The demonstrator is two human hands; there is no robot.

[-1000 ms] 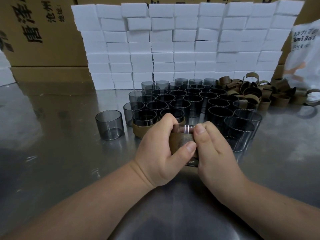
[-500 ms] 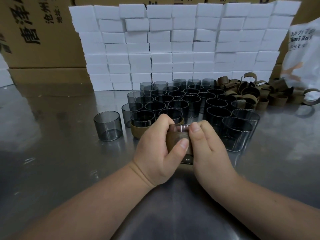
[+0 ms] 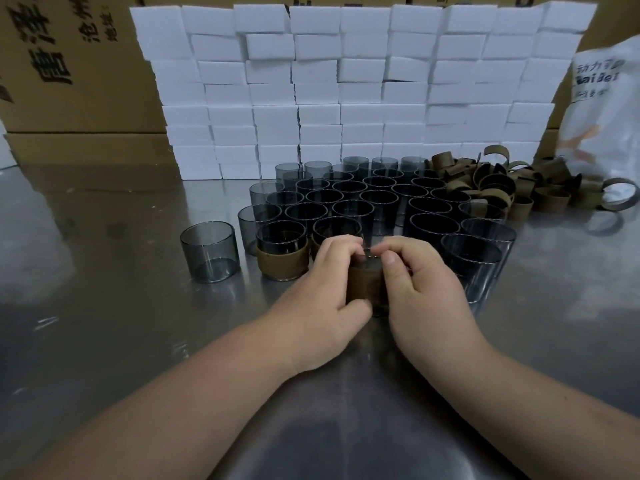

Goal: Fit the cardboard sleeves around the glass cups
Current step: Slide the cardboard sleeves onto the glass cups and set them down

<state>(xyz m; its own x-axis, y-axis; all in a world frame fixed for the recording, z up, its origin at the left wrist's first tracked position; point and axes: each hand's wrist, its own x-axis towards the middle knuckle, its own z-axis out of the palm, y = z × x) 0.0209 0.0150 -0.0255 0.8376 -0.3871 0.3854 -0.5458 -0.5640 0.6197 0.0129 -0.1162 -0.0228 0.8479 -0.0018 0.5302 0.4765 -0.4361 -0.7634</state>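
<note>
- The left hand (image 3: 322, 299) and right hand (image 3: 422, 292) curl round one smoky grey glass cup (image 3: 371, 253), pinching its brown cardboard sleeve (image 3: 362, 284) from both sides.
- Just beyond the knuckles, packed bare grey cups (image 3: 377, 199) crowd close; a sleeved cup (image 3: 282, 259) stands just left.
- Shiny steel tabletop (image 3: 104, 306) stretches leftward to a lone grey cup (image 3: 210, 251).

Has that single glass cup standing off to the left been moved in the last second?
No. The lone glass cup keeps its gap from the sleeved cup.
</note>
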